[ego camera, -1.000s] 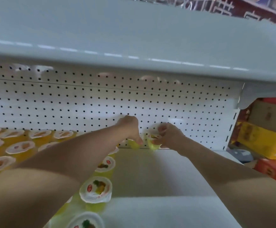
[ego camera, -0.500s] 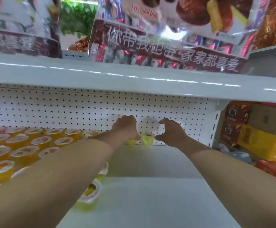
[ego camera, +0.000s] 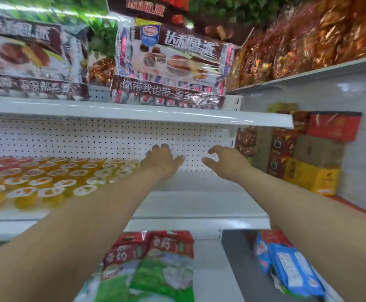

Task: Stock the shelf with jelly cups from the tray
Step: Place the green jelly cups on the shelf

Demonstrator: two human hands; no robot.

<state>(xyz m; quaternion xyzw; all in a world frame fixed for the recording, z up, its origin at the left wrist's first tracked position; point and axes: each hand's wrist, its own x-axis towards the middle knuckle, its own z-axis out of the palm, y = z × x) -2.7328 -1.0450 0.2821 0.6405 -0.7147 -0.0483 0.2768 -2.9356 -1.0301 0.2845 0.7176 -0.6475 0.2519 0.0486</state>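
Bright, even store light from overhead. Glare streaks run along the front lip of the upper shelf (ego camera: pixel 134 111) and across the cellophane on the snack boxes (ego camera: pixel 173 62). Heavy motion blur on the jelly cups (ego camera: pixel 47 179) at left and the packets (ego camera: pixel 151 269) below. Wide-angle bowing toward the frame edges. Shadows faint and soft.

We are pulling our left hand (ego camera: pixel 162 160) and right hand (ego camera: pixel 229 162) back from the rear of the shelf (ego camera: pixel 199 205), fingers loosening and empty now; the two green cups we were pinching are no longer showing.
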